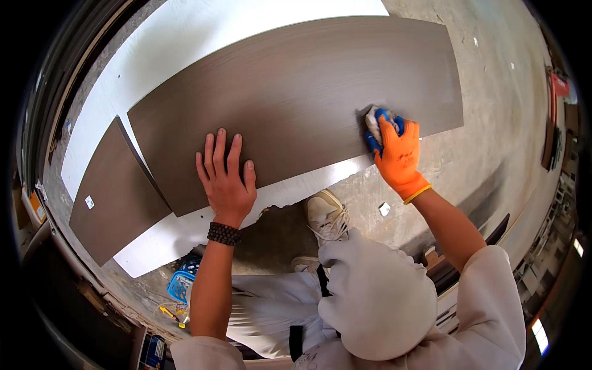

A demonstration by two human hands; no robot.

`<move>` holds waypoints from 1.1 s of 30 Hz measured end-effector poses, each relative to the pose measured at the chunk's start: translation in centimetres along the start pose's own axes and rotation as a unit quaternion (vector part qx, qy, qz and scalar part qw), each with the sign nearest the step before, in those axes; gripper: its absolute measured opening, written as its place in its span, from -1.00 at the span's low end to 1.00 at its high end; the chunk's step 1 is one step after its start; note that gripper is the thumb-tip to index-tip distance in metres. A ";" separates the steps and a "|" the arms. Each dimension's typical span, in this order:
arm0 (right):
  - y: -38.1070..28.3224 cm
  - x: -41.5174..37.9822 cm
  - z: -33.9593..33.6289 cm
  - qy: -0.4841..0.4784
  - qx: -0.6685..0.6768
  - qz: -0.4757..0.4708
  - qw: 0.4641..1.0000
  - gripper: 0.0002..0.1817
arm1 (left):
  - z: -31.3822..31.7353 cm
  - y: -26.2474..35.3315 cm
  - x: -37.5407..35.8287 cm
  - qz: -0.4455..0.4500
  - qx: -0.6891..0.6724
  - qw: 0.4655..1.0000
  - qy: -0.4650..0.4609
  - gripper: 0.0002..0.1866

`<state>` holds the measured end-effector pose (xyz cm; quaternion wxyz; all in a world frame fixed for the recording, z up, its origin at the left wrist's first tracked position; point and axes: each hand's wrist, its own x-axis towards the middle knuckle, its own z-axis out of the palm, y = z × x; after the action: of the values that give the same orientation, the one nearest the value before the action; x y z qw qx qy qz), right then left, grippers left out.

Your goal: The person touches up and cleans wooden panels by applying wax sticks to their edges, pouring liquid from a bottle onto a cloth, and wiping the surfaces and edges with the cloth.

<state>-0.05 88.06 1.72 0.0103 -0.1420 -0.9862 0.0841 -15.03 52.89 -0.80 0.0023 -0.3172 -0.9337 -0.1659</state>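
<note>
A long brown panel with a fine wood-like grain lies flat in front of me. My left hand is bare, with a dark beaded bracelet at the wrist, and rests palm-down on the panel's near left part with fingers spread. My right hand wears an orange glove with blue fingers. Those fingers are closed round a crumpled greyish rag, pressed on the panel near its front right edge. A darker smudge shows on the surface beside the rag. The rag's underside is hidden.
Beneath lies a larger white board with a ragged front edge. A smaller brown piece bearing a small white tag sits at left. A blue basket and a shoe are near the front. Concrete floor extends right.
</note>
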 end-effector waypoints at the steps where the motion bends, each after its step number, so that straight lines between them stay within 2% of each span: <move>1: -2.6 0.2 0.2 -0.014 0.024 -0.055 0.998 -0.12 | -0.1 -0.2 0.1 0.003 -0.027 1.000 0.005 -0.46; 2: -5.3 0.4 0.6 -0.008 0.034 -0.119 0.992 -0.17 | -0.5 -0.3 0.2 -0.004 -0.083 0.996 0.027 -0.59; 3: -8.1 0.6 1.3 -0.002 0.045 -0.184 0.982 -0.23 | -0.5 -0.8 0.0 -0.008 -0.082 0.996 0.035 -0.59; 5: -14.4 1.1 3.8 0.038 0.104 -0.283 0.953 -0.29 | -0.7 -2.3 -0.2 -0.043 -0.316 0.946 0.060 -0.73; 6: -17.6 1.5 4.9 0.060 0.109 -0.312 0.942 -0.39 | -1.1 -2.5 0.0 -0.053 -0.358 0.929 0.081 -0.71; 7: -20.9 1.8 5.8 0.081 0.120 -0.340 0.929 -0.50 | -1.8 -3.0 0.0 -0.060 -0.343 0.934 0.086 -0.71; 8: -23.9 2.0 6.5 0.087 0.138 -0.354 0.921 -0.50 | -2.6 -3.7 -0.2 -0.140 -0.470 0.866 0.099 -0.69; 9: -26.9 2.3 7.2 0.042 0.154 -0.371 0.915 -0.60 | -3.9 -4.2 -0.7 -0.216 -0.582 0.775 0.118 -0.67; 10: -29.6 2.7 7.7 -0.001 0.167 -0.389 0.906 -0.70 | -5.6 -4.7 -1.3 -0.211 -0.486 0.829 0.181 -0.54; 11: -31.9 3.1 8.1 0.009 0.184 -0.403 0.896 -0.70 | -7.1 -5.3 -2.1 -0.214 -0.465 0.837 0.194 -0.54; 13: -35.4 3.4 8.6 -0.004 0.185 -0.446 0.876 -0.81 | -9.5 -5.1 -4.9 -0.235 -0.350 0.858 0.293 -0.47; 16: -38.6 5.2 7.2 -0.077 0.184 -0.479 0.855 -0.84 | -10.2 -0.7 -7.7 -0.289 -0.273 0.859 0.323 -0.43; 17: -39.4 6.1 6.8 -0.115 0.166 -0.494 0.846 -0.84 | -9.6 0.2 -8.6 -0.274 -0.271 0.856 0.344 -0.48; 18: -39.6 6.7 7.9 -0.061 0.126 -0.518 0.844 -0.76 | -8.6 0.8 -9.5 -0.260 -0.270 0.853 0.364 -0.53; 20: -39.1 9.4 8.0 -0.020 0.139 -0.526 0.839 -0.71 | -5.3 2.5 -10.3 -0.293 -0.339 0.805 0.390 -0.68; 21: -39.0 10.9 8.2 0.017 0.157 -0.521 0.839 -0.66 | -3.2 2.7 -10.3 -0.285 -0.312 0.829 0.366 -0.85; 22: -39.3 13.1 8.4 0.031 0.141 -0.496 0.856 -0.62 | -1.6 3.2 -9.2 -0.297 -0.257 0.864 0.315 -0.80; 23: -39.8 15.8 8.7 0.045 0.125 -0.469 0.873 -0.58 | -0.8 3.2 -7.8 -0.259 -0.200 0.902 0.283 -0.65; 25: -40.7 21.7 9.2 0.064 0.111 -0.425 0.896 -0.61 | 0.2 3.2 -5.1 -0.234 -0.158 0.943 0.176 -0.37; 27: -41.7 26.6 8.8 0.042 0.060 -0.354 0.932 -0.64 | 0.6 3.3 -3.7 -0.244 -0.061 0.965 0.078 -0.29; 30: -43.0 29.1 7.9 0.004 0.084 -0.215 0.973 -0.65 | 0.7 3.3 -3.6 -0.250 -0.037 0.966 0.058 -0.26; 31: -43.4 27.6 8.3 -0.001 0.086 -0.220 0.972 -0.65 | 0.4 3.5 -4.0 -0.257 -0.035 0.964 0.057 -0.26; 33: -42.9 23.8 9.1 0.073 0.071 -0.304 0.947 -0.62 | 0.4 3.5 -3.3 -0.269 -0.037 0.961 0.046 -0.27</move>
<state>-35.18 52.74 -0.10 0.1178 0.1595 -0.9706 0.1365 -10.27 53.61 -0.46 -0.0115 -0.0466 -0.9767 -0.2091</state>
